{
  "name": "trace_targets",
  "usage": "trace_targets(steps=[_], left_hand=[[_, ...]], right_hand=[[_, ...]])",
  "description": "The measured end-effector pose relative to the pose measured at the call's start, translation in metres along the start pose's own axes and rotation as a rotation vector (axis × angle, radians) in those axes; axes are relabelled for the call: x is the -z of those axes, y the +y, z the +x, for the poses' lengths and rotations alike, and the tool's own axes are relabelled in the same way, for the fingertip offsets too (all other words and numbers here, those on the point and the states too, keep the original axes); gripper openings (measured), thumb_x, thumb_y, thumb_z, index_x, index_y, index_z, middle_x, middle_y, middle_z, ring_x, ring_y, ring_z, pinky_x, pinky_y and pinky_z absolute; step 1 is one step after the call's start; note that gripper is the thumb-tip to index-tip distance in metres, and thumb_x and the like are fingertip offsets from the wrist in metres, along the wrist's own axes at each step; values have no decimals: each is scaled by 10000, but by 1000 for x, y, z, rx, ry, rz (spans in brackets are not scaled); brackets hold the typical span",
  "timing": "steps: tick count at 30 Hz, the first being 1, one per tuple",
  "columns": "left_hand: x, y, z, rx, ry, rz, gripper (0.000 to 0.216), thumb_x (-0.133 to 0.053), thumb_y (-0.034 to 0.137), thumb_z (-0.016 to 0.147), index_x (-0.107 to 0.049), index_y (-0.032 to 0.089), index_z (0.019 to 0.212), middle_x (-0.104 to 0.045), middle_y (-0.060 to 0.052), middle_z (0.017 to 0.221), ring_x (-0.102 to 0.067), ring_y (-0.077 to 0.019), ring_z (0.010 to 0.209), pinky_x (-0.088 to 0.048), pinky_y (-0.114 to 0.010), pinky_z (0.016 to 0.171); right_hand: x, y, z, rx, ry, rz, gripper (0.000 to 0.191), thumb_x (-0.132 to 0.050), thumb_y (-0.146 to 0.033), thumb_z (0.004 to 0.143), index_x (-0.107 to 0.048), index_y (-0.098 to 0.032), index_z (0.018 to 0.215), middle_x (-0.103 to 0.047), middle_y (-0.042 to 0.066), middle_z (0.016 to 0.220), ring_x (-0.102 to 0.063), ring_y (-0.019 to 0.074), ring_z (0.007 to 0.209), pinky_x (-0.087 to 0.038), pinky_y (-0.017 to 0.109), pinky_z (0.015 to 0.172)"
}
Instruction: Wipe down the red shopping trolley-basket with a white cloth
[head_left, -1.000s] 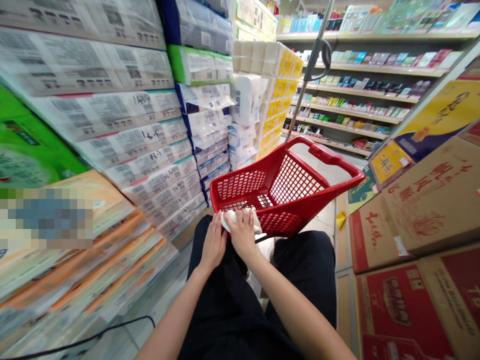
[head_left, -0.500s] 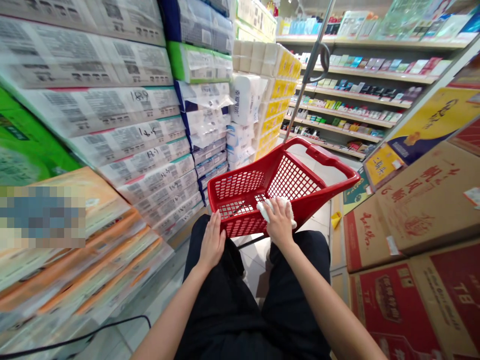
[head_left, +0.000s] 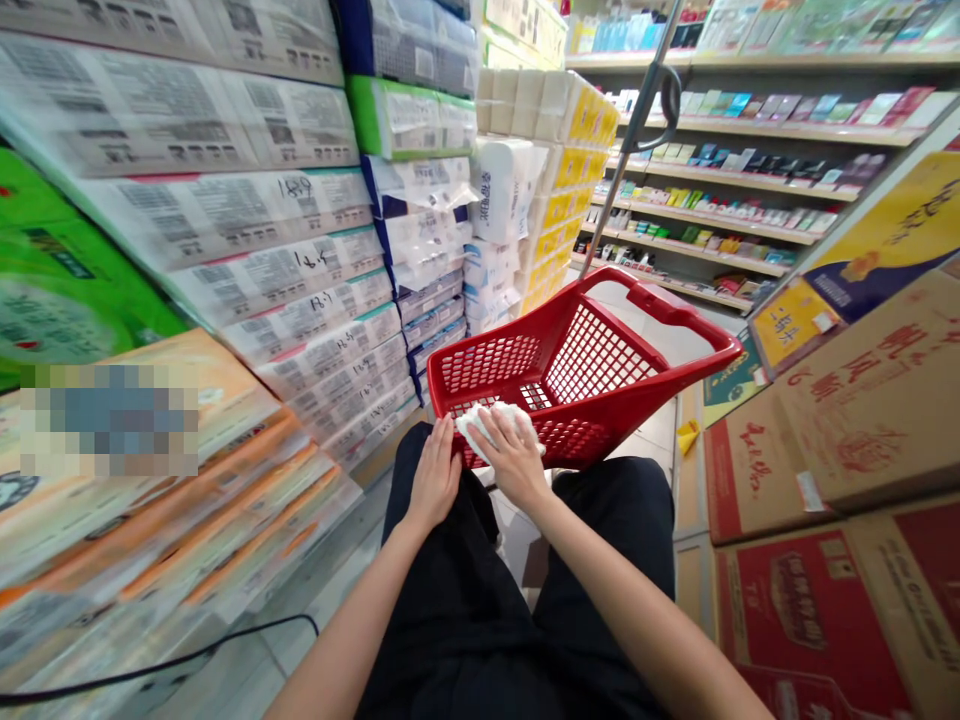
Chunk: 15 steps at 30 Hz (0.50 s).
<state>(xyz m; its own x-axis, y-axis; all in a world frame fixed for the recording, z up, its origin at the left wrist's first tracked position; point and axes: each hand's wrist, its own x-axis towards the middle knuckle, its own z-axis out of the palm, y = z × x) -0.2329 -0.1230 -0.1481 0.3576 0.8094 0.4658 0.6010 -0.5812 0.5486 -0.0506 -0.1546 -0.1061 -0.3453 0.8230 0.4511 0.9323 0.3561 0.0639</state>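
Observation:
A red plastic shopping basket (head_left: 600, 400) with perforated sides and a raised handle stands in front of my knees. My right hand (head_left: 514, 458) presses a white cloth (head_left: 480, 432) against the basket's near rim, its fingers laid over the cloth. At the near left corner of the basket, my left hand (head_left: 436, 470) rests with its fingers stretched out along the rim, holding nothing. The two hands are close together. Part of the cloth is hidden under my right fingers.
Stacked paper packs (head_left: 300, 260) rise on the left, with orange packs (head_left: 247, 480) lower down. Cardboard cartons (head_left: 862, 400) line the right side. Behind the basket stand a metal pole (head_left: 622, 170) and stocked shelves (head_left: 750, 125). A black cable (head_left: 247, 632) lies at lower left.
My right hand has slid the white cloth leftward along the basket's near rim, closer to my left hand. My left hand stays at the corner. The view has shifted slightly.

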Motion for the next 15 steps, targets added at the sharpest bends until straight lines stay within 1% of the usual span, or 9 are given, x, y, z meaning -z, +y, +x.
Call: trace_targets(steps=[2,5,7,8,9,11,13,15], left_hand=[[0,2,1,15,0,2,613,-317,230,987,-70,255,1548,-224,-76,1605,-160,-224,1491,-220,-508,1196],[-1,3,1,29,-5,-9,617,-319,232,987,-63,256,1548,-223,-75,1605,-158,-220,1492,-215,-500,1198],[-1,3,1,29,-1,-23,619,-323,232,985,-68,260,1548,-224,-70,1605,-157,-219,1492,-216,-496,1198],[-1,2,0,30,4,-29,618,-325,232,985,-72,262,1548,-223,-68,1606,-157,-219,1492,-215,-496,1199],[-2,2,0,31,7,-33,617,-327,233,984,-77,263,1548,-222,-69,1606,-158,-221,1492,-214,-497,1198],[-2,1,0,35,7,-33,615,-327,235,985,-80,261,1547,-219,-74,1606,-161,-223,1491,-213,-502,1198],[-2,1,0,31,4,-28,614,-323,235,986,-75,260,1547,-219,-79,1606,-160,-225,1491,-216,-509,1195],[-1,0,0,16,-2,-24,613,-319,235,988,-69,263,1547,-220,-81,1605,-157,-226,1492,-223,-514,1192]], right_hand=[[10,31,-13,-42,-14,-44,656,-429,-107,894,-284,-287,1508,-289,30,1585,-205,212,1473,-63,492,1196],[27,77,-30,-201,-18,-123,673,-415,-60,849,-347,-270,1485,-309,40,1576,-214,213,1473,-48,503,1197],[34,93,-36,-312,-3,-167,663,-412,-57,830,-391,-255,1463,-306,49,1577,-218,219,1472,-39,516,1194],[35,94,-36,-356,5,-179,659,-408,-58,825,-399,-240,1458,-299,54,1579,-216,224,1473,-29,525,1192],[34,90,-34,-386,10,-180,657,-404,-60,821,-399,-221,1458,-293,59,1581,-211,228,1474,-17,532,1191],[28,67,-25,-399,4,-146,657,-398,-68,823,-377,-181,1469,-297,68,1578,-201,234,1474,-5,531,1192],[17,33,-11,-353,-14,-74,647,-405,-91,843,-347,-158,1484,-328,77,1564,-199,241,1472,-14,520,1196],[6,-2,2,-279,-27,5,625,-421,-132,873,-335,-162,1491,-360,80,1550,-201,254,1469,-26,521,1197]])
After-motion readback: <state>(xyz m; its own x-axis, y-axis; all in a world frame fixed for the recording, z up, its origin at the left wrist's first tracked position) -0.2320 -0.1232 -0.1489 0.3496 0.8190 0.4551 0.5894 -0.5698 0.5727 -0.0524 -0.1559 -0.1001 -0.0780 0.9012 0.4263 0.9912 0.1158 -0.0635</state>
